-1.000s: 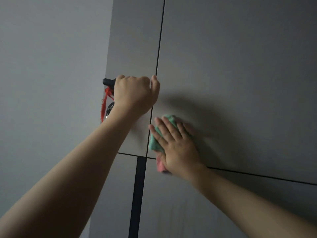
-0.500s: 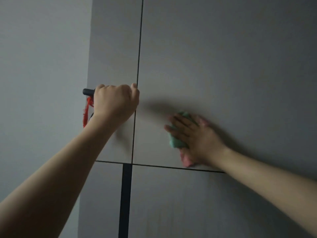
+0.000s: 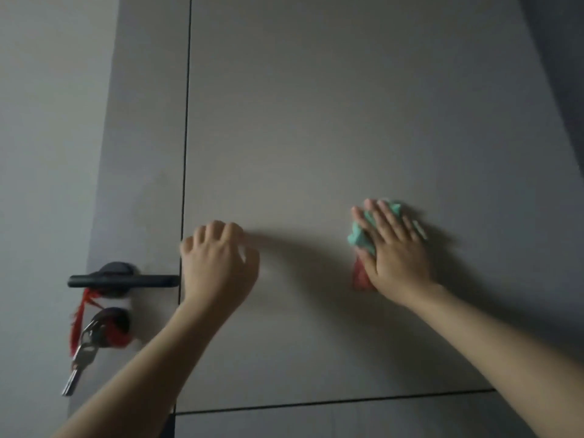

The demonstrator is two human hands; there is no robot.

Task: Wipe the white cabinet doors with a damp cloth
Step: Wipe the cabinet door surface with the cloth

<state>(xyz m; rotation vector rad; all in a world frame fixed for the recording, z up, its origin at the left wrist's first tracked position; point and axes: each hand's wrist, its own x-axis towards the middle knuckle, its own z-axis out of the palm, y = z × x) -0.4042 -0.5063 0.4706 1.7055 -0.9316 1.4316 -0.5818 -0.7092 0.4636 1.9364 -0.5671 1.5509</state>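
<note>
A: We start with the biggest thing, the wide cabinet door (image 3: 331, 137). Both our hands lie against it.

B: And to the left of our left hand (image 3: 218, 267) we see the narrow panel (image 3: 145, 153), parted from the wide door by a dark vertical seam that runs just beside our left thumb.

A: Below both hands a dark horizontal seam marks the top of a lower door (image 3: 347, 422).

B: Next in size, our hands. Our right hand (image 3: 395, 251) lies flat with straight fingers, pressing the cloth (image 3: 363, 238) against the wide door.

A: The cloth sits under that palm. Its green part shows beside and above the fingers, and its red part shows at the left of the heel of the hand.

B: Our left hand has its fingers curled, knuckles toward us, resting on the wide door near its left edge. We see nothing held in it.

A: Just left of that hand is the black door handle (image 3: 123, 281), a level bar on the narrow panel whose tip nearly reaches the seam.

B: Below the handle a red tassel (image 3: 80, 314) hangs, and beside it a bunch of keys (image 3: 82, 352) dangles from the lock. The lowest key points downward.
</note>
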